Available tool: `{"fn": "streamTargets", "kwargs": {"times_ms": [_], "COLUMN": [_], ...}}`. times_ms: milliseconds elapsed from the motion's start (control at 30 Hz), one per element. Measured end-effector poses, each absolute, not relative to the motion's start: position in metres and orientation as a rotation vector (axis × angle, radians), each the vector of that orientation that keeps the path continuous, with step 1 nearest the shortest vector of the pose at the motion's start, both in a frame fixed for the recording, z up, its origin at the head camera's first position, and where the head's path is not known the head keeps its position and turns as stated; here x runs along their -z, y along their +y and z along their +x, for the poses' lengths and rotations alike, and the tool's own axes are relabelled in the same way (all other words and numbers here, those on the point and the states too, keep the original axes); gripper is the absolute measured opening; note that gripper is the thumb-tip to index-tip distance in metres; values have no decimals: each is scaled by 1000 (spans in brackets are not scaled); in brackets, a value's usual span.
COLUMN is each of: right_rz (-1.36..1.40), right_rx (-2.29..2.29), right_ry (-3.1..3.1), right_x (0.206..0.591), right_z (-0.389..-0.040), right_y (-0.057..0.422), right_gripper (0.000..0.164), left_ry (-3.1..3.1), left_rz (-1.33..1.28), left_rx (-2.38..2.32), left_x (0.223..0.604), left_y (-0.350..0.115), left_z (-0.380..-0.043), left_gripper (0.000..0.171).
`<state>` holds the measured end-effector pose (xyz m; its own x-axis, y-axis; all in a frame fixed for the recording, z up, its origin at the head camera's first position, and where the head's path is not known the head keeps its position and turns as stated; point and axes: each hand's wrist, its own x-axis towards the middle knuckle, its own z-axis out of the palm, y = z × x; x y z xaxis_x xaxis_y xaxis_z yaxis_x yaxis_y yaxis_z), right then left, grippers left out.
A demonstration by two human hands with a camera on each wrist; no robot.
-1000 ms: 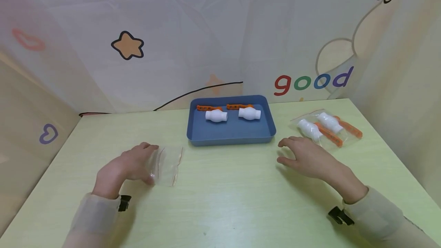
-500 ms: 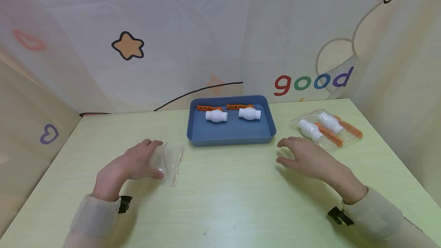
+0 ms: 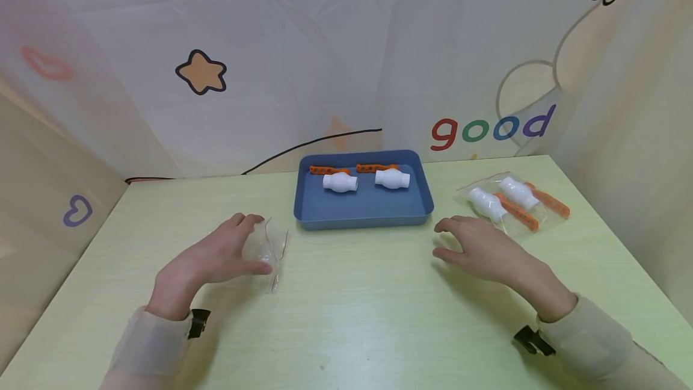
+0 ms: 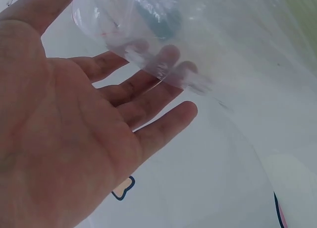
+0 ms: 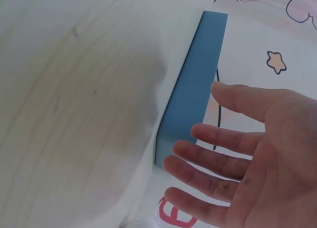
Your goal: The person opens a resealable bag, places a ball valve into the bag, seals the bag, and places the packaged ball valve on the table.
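My left hand (image 3: 219, 254) holds a clear plastic zip bag (image 3: 265, 248) with a red line, thumb at its near side and index finger at its far side. The film (image 4: 223, 44) buckles between them and covers several fingertips in the left wrist view. A second red-lined edge (image 3: 285, 242) lies just right of it. My right hand (image 3: 484, 251) hovers over the table at the right, fingers spread and relaxed, holding nothing. It is nearest to the blue tray (image 3: 363, 222) and to filled clear bags (image 3: 514, 200) containing white bulged tubes and orange perforated handles.
Two white bulged tubes with ribbed ends, one on the left (image 3: 340, 183) and one on the right (image 3: 392, 179), lie in the tray. Behind them are two orange perforated handles (image 3: 329, 170). A printed curtain (image 3: 325, 65) hangs along the table's back edge.
My left hand has moved slightly to the right, pushing the bag's film into a raised buckle, and its red line has shifted right. My right hand has stayed nearly still.
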<state>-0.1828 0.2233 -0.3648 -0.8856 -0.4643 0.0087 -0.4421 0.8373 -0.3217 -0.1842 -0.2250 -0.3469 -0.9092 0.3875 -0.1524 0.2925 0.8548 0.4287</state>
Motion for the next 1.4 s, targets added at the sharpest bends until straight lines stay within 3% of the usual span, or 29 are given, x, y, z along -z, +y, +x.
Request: {"fn": "streamTargets", "kwargs": {"times_ms": [1400], "right_rz": [-829], "right_rx": [634], "right_ry": [2912], "right_x": [361], "right_z": [-183], "right_y": [202], "right_gripper": [30], "left_ry": [2855], "left_rz": [674], "left_rx": [-606], "left_x": [351], "left_y": [-186], "left_z": [-182], "left_gripper": [87]}}
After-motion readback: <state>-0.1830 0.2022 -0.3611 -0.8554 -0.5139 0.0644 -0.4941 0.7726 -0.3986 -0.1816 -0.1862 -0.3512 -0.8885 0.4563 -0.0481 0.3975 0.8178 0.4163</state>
